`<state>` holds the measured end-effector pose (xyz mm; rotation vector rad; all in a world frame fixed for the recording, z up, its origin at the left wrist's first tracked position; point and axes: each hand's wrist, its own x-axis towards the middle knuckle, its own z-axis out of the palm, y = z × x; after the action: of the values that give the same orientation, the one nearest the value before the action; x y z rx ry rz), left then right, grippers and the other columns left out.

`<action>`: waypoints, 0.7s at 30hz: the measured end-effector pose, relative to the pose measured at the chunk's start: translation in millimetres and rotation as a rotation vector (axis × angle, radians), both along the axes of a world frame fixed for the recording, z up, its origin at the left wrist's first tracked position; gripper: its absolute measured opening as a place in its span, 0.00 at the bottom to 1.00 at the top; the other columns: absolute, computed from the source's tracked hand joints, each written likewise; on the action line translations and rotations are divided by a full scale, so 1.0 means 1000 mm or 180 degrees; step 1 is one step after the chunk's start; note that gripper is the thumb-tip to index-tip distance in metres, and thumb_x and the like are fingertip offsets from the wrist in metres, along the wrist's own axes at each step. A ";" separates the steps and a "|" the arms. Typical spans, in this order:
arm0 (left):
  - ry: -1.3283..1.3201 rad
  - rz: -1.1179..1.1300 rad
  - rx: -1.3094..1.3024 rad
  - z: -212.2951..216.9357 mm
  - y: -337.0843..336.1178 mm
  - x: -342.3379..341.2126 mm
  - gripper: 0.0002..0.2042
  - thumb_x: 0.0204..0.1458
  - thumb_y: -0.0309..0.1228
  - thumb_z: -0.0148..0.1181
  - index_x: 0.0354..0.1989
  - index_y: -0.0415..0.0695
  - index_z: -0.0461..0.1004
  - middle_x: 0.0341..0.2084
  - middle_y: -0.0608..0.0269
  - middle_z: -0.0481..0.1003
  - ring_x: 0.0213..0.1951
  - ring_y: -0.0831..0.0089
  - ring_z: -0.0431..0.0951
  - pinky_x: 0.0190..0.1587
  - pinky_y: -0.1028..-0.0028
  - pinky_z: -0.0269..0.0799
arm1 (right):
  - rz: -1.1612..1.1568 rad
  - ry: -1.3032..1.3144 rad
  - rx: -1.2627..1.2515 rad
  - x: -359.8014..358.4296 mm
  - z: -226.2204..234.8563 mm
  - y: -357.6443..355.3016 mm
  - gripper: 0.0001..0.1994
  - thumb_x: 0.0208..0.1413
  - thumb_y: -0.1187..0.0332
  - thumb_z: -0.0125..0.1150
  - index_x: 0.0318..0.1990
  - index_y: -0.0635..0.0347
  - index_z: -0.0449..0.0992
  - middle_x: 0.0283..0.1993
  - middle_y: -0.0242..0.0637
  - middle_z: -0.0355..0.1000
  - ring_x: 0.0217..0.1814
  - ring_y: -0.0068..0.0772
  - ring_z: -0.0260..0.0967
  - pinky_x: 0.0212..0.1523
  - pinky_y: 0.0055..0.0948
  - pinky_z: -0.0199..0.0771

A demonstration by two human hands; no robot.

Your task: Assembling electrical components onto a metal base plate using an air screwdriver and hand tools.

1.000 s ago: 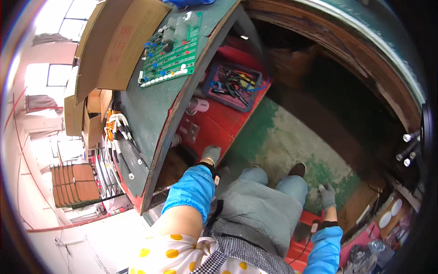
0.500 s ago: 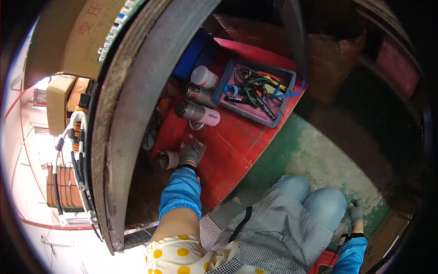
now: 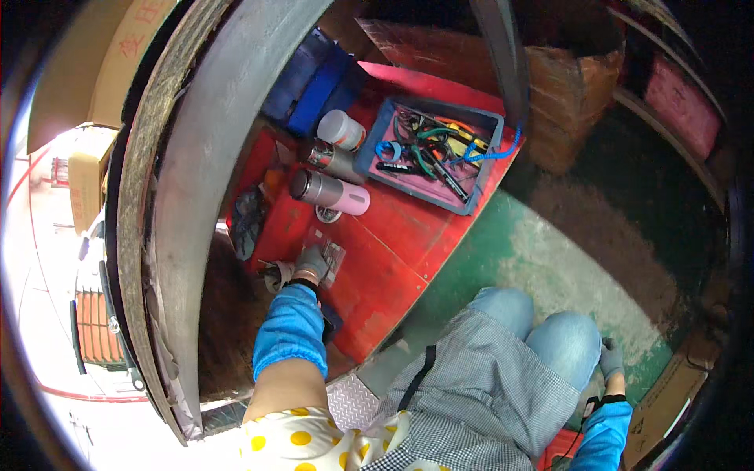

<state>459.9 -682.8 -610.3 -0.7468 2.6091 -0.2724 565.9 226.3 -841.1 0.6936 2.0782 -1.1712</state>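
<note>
My left hand [image 3: 312, 261], in a grey glove, reaches onto a red shelf board [image 3: 377, 271]. It lies against a small flat packet [image 3: 333, 257] that looks partly clear. Its fingers are mostly hidden by the back of the hand, so a grip cannot be made out. Beside the wrist, on the left, is a small pale round container [image 3: 276, 276]. My right hand [image 3: 612, 359], also gloved in grey, hangs low beside my right knee, near the floor; its fingers are too small and dim to read.
A pink-and-grey flask [image 3: 334, 194], a metal tumbler [image 3: 334, 161] and a white-lidded jar [image 3: 341, 129] lie beyond my left hand. A blue-grey tray [image 3: 369, 161] holds pens and hand tools, with a coiled blue cord [image 3: 503, 155]. A grey beam [image 3: 212, 157] curves along the left.
The view has shifted, bringing more of the blue bins into sight. My left hand stays by the flat packet on the red board. My right hand hangs by the knee as before.
</note>
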 end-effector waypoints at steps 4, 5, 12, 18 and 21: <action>0.0278 0.0383 0.0203 -0.008 0.057 -0.017 0.15 0.51 0.39 0.57 0.43 0.42 0.75 0.45 0.42 0.76 0.50 0.46 0.75 0.52 0.56 0.72 | -0.0151 0.0093 0.0202 0.025 0.001 0.027 0.17 0.54 0.72 0.61 0.51 0.70 0.73 0.49 0.48 0.75 0.51 0.39 0.72 0.52 0.34 0.71; 0.0311 0.0423 0.0120 0.002 0.039 -0.008 0.15 0.51 0.39 0.57 0.43 0.42 0.75 0.45 0.42 0.76 0.50 0.46 0.75 0.52 0.56 0.72 | -0.0154 0.0047 0.0124 0.017 -0.002 0.013 0.17 0.54 0.72 0.61 0.50 0.71 0.73 0.48 0.48 0.75 0.50 0.38 0.72 0.51 0.34 0.71; -0.0061 0.0176 -0.0275 0.027 0.012 0.006 0.15 0.50 0.39 0.60 0.41 0.42 0.76 0.44 0.45 0.76 0.49 0.47 0.76 0.51 0.56 0.72 | -0.0029 -0.0036 0.0087 -0.010 0.048 -0.040 0.16 0.53 0.76 0.58 0.50 0.71 0.73 0.47 0.46 0.76 0.49 0.36 0.72 0.50 0.33 0.72; -0.0183 0.0121 -0.0040 0.018 0.058 -0.016 0.14 0.51 0.38 0.59 0.41 0.43 0.77 0.44 0.44 0.77 0.48 0.48 0.76 0.50 0.56 0.73 | 0.0135 0.0190 0.0295 0.015 0.016 0.010 0.19 0.52 0.73 0.61 0.52 0.70 0.74 0.51 0.49 0.75 0.52 0.39 0.72 0.52 0.33 0.71; -0.0070 -0.0070 -0.0145 0.025 0.012 0.008 0.13 0.52 0.38 0.57 0.41 0.44 0.77 0.43 0.44 0.77 0.48 0.49 0.77 0.50 0.56 0.74 | 0.0015 0.0087 0.0051 0.002 0.016 -0.015 0.19 0.51 0.73 0.60 0.52 0.70 0.73 0.51 0.51 0.75 0.53 0.41 0.73 0.53 0.34 0.71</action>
<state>468.4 -670.8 -585.7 -0.7267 2.5995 -0.3456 568.0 211.3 -824.8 0.6834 2.1128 -1.1687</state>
